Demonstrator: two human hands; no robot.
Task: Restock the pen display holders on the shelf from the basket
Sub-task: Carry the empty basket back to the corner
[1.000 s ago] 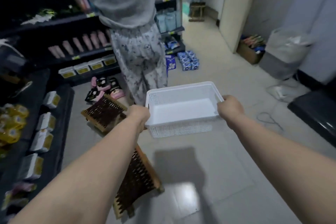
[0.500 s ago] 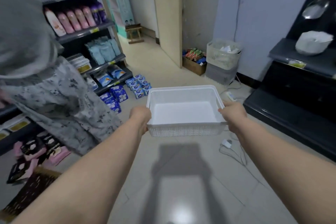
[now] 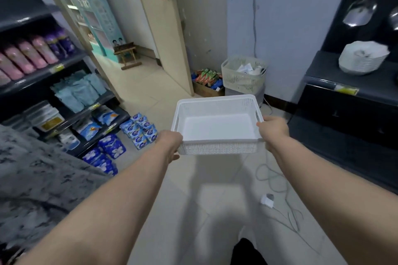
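I carry a white plastic basket (image 3: 217,148) level in front of me, above the tiled floor. Its inside shows only a bare white bottom. My left hand (image 3: 170,144) grips its left rim and my right hand (image 3: 273,130) grips its right rim. No pens or pen display holders are in view.
A person in patterned grey clothing (image 3: 36,178) stands close at my left. Dark shelves (image 3: 71,114) with packets line the left, blue packs (image 3: 137,131) lie on the floor. A dark shelf unit (image 3: 349,127) stands at right. A cable and plug (image 3: 267,200) trail on the floor. A beige basket (image 3: 243,75) and open door (image 3: 165,28) stand ahead.
My view has swung to the right, away from the left shelves and the other person, toward the door and the right shelf unit. Both hands keep hold of the basket.
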